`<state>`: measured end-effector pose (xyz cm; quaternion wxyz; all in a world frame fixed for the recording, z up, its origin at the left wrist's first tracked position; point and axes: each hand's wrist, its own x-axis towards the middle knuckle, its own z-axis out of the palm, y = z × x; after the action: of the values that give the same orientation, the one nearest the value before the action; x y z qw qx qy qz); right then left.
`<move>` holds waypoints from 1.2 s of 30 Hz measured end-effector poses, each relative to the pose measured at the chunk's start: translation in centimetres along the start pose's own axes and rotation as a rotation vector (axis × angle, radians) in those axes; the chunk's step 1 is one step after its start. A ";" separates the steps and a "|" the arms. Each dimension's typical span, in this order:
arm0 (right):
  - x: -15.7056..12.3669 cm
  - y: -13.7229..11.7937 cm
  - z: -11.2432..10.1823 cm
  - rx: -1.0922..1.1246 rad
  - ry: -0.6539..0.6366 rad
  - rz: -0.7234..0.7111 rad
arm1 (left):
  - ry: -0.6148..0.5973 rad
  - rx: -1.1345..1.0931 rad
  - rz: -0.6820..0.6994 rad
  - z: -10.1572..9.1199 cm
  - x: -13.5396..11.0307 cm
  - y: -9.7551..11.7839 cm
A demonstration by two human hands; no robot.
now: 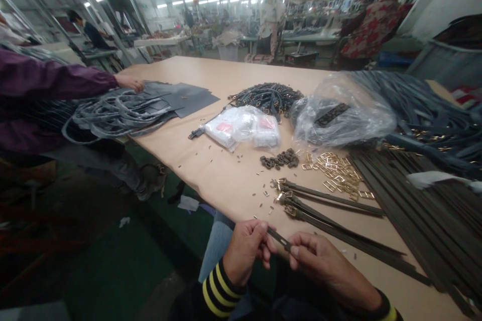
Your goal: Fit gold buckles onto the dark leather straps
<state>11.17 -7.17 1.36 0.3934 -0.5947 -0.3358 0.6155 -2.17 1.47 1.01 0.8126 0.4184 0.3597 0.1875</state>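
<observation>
Between my two hands stretches a dark strap [277,236] with an oblong slot, held over the table's near edge. My left hand [251,243] pinches its left end between thumb and fingers. The other side of the strap is gripped by my right hand [315,256]. Just beyond lie several finished-looking straps [331,199] with gold buckles [290,209] at their left ends. Farther off are a heap of loose gold buckles [333,168] and a small pile of dark strap loops [279,159]. Tiny metal pieces [265,193] are scattered nearby.
Long dark straps [410,200] cover the table's right side. Clear plastic bags [241,128] and a larger bag [342,115] sit mid-table, before a heap of buckled straps [265,95]. At left, a co-worker's hand [130,82] rests over grey-blue pieces [192,98].
</observation>
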 end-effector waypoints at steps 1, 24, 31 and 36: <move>-0.1 -0.2 -0.1 -0.033 -0.007 0.006 | -0.001 -0.003 0.002 0.1 0.0 0.1; -1.1 -0.4 0.4 -0.404 0.099 -0.071 | -0.031 0.332 0.131 -0.8 0.9 -1.7; -0.1 0.3 0.4 -0.445 0.181 -0.137 | 0.006 0.256 0.062 -0.6 1.6 -1.8; 0.7 1.1 0.4 -0.595 0.259 -0.238 | 0.008 0.279 0.051 -0.5 2.1 -1.3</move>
<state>10.66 -7.04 0.10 0.3112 -0.7133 -0.5147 0.3597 -1.09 2.24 -1.11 0.7402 0.5355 0.3748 0.1577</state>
